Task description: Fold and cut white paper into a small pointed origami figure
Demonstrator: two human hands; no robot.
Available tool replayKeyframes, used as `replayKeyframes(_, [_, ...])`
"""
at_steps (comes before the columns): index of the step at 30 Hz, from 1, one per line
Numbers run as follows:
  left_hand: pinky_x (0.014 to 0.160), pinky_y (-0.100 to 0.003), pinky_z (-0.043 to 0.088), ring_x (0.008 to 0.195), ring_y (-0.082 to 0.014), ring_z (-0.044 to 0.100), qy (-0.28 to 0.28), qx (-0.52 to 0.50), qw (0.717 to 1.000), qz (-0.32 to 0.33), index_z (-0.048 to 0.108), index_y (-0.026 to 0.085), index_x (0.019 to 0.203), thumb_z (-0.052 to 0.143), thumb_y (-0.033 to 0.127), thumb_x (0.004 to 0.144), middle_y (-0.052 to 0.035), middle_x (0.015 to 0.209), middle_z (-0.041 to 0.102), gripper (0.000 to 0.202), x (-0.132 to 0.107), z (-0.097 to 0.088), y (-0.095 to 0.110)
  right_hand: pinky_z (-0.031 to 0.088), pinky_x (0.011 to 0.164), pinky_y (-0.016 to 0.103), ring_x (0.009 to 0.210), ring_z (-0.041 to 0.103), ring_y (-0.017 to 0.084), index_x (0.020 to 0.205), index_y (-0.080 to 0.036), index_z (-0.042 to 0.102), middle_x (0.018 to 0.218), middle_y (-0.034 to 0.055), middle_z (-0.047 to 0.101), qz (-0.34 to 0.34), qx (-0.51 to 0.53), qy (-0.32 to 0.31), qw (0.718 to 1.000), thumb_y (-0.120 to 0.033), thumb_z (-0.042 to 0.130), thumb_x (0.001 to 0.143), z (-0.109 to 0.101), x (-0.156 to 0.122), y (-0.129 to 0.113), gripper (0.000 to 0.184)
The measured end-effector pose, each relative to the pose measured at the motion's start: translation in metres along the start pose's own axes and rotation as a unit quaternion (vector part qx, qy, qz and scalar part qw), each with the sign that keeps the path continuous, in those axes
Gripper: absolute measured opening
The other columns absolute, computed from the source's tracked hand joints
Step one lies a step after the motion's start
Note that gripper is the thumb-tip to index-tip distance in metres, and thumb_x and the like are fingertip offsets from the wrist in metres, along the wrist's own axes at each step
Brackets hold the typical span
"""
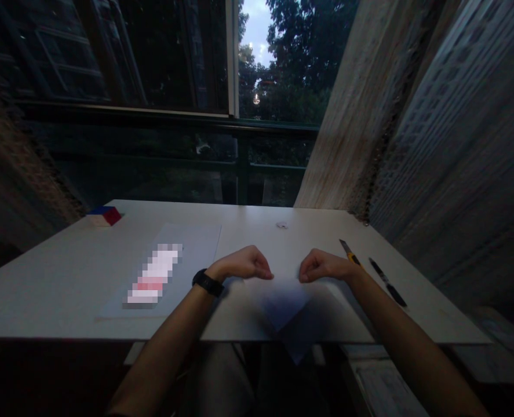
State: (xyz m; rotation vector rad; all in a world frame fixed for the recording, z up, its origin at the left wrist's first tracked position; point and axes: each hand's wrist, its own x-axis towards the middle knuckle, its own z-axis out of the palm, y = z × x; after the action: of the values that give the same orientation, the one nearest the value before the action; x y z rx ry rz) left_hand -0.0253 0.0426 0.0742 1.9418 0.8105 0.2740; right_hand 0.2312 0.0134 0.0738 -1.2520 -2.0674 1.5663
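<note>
A pale sheet of paper [285, 304] hangs between my two hands near the table's front edge, its lower corners blurred and dipping past that edge. My left hand [248, 263], with a black watch [208, 283] on the wrist, pinches the sheet's upper left part. On the other side my right hand [321, 266] is closed on its upper right part. Just beyond the right wrist lies a yellow and black utility knife [350, 252]. A black pen [387, 282] rests farther right.
The white table [248, 223] carries a Rubik's cube [104, 215] at the far left. Larger white paper [200, 255] lies left of my hands, with a pixelated patch on it. A small thin loop [281, 225] sits near the back. Curtains [339, 116] flank the window behind.
</note>
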Motion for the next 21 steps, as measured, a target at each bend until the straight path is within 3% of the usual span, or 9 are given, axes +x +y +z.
replayKeyframes(6, [0.045,-0.021,0.026,0.048,-0.0080,0.040,0.033,-0.017,0.999,0.011,0.070,0.012,0.067,0.068,0.039,0.062,-0.0007,0.052,0.056,0.028,-0.014,-0.011,0.000,0.044,0.063,0.027,0.060,0.058,0.015,0.065,-0.009,0.068,0.061,0.0061,0.064,-0.007,0.036,0.045,0.998,-0.034,0.071,0.062,-0.027,-0.035,0.019,0.025])
replayKeyframes(9, [0.043,-0.021,0.024,0.045,-0.0067,0.036,0.112,-0.062,0.992,0.004,0.069,0.011,0.068,0.067,0.041,0.063,0.0009,0.049,0.053,0.030,-0.014,-0.010,0.001,0.046,0.068,0.030,0.065,0.060,0.016,0.077,-0.012,0.067,0.071,0.0066,0.066,-0.032,0.150,0.189,0.970,-0.036,0.070,0.064,-0.031,-0.038,0.028,0.028])
replayKeyframes(10, [0.043,-0.021,0.024,0.044,-0.0066,0.036,0.153,-0.087,0.984,0.001,0.069,0.011,0.068,0.067,0.042,0.063,0.0010,0.050,0.053,0.031,-0.011,-0.009,0.001,0.047,0.071,0.032,0.071,0.062,0.018,0.088,-0.014,0.065,0.079,0.0071,0.067,-0.052,0.204,0.236,0.949,-0.039,0.068,0.066,-0.030,-0.035,0.029,0.033])
replayKeyframes(12, [0.044,-0.021,0.027,0.047,-0.0071,0.040,0.245,-0.146,0.959,0.005,0.069,0.012,0.070,0.067,0.042,0.064,0.0001,0.053,0.056,0.031,-0.002,-0.007,-0.002,0.047,0.078,0.039,0.085,0.062,0.022,0.105,-0.020,0.057,0.094,0.0088,0.065,-0.096,0.299,0.263,0.912,-0.049,0.062,0.068,-0.023,-0.022,0.028,0.047])
replayKeyframes(15, [0.047,-0.021,0.032,0.050,-0.0085,0.046,0.346,-0.230,0.910,0.004,0.068,0.012,0.072,0.070,0.041,0.061,-0.0015,0.060,0.061,0.031,0.015,-0.003,-0.009,0.047,0.081,0.046,0.095,0.061,0.026,0.112,-0.022,0.048,0.108,0.0109,0.061,-0.124,0.392,0.236,0.880,-0.059,0.053,0.072,-0.007,0.007,0.022,0.055])
replayKeyframes(18, [0.048,-0.021,0.036,0.054,-0.0106,0.052,0.377,-0.294,0.878,0.002,0.067,0.011,0.073,0.073,0.037,0.058,-0.0043,0.065,0.064,0.031,0.029,0.001,-0.017,0.052,0.076,0.041,0.083,0.064,0.022,0.107,-0.023,0.048,0.101,0.0072,0.063,-0.121,0.436,0.261,0.852,-0.047,0.062,0.071,0.006,0.039,0.017,0.046])
replayKeyframes(21, [0.049,-0.020,0.039,0.056,-0.0108,0.055,0.379,-0.331,0.864,-0.006,0.066,0.010,0.075,0.075,0.034,0.057,-0.0053,0.068,0.065,0.031,0.032,0.004,-0.024,0.055,0.068,0.034,0.069,0.064,0.017,0.101,-0.022,0.048,0.088,0.0037,0.065,-0.094,0.431,0.332,0.834,-0.026,0.073,0.062,0.012,0.062,0.016,0.046])
